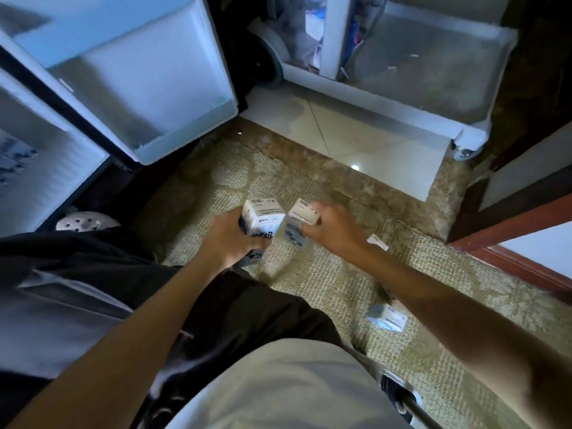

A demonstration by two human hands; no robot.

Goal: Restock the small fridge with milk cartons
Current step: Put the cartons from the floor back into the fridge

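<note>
Beige woven carpet [325, 283] covers the floor in front of the small fridge, whose open door [139, 88] stands at the left, with a wheeled cart [418, 97] on the tiles beyond. Over the carpet, the left hand [230, 239] curls around one milk carton [263, 213]. Just beside it, the right hand [334, 230] grips a second carton [303, 213]. A third carton [388, 317] lies on the carpet under the right forearm.

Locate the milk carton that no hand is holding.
Head view, lower right: the loose milk carton lies on the carpet beside the right forearm.
</note>
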